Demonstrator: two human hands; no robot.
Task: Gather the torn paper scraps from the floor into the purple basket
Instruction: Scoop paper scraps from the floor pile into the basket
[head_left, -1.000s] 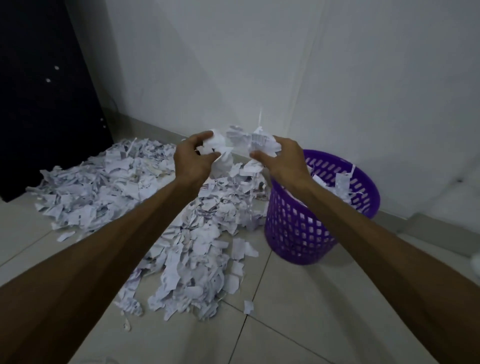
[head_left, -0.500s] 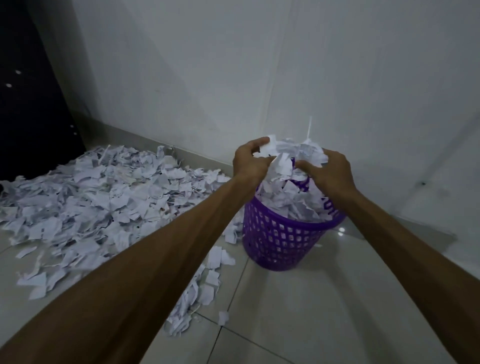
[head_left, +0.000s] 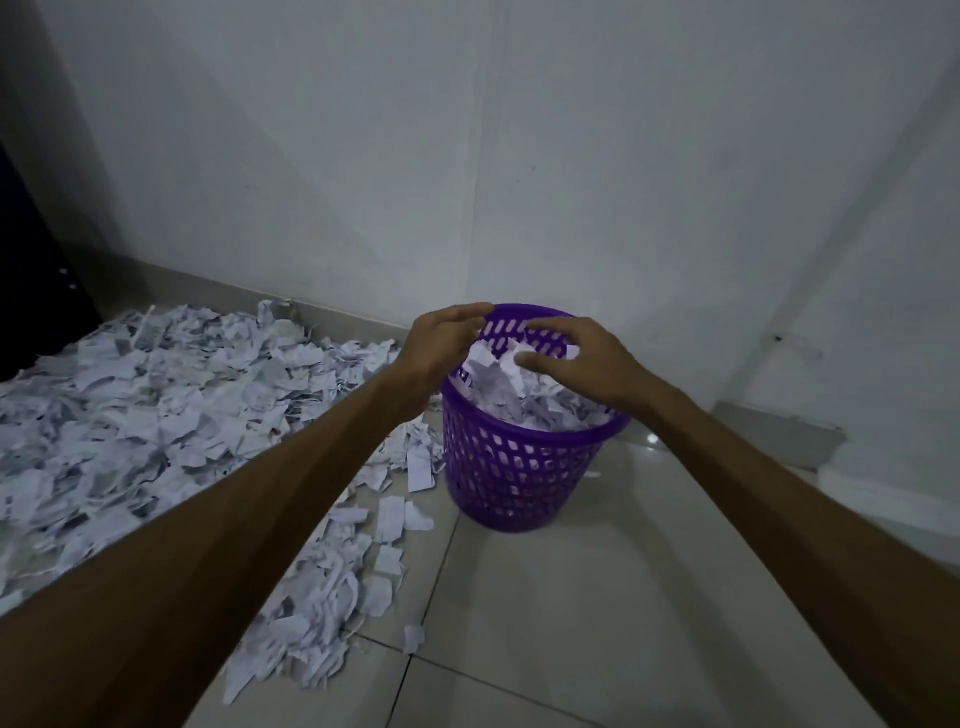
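A wide heap of torn paper scraps (head_left: 171, 410) covers the tiled floor (head_left: 597, 623) at left, trailing toward the camera in a narrowing band. The left hand (head_left: 441, 348) hovers at the near-left rim of the purple basket (head_left: 514, 473), fingers spread and holding nothing. The basket stands upright in the corner of the walls, mouth up, scraps piled near its rim. Over it the right hand (head_left: 582, 364) hangs with fingers apart and loosely bent, gripping nothing.

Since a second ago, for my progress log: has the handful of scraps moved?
Yes. The handful of scraps went from above the floor pile rightward into the purple basket.
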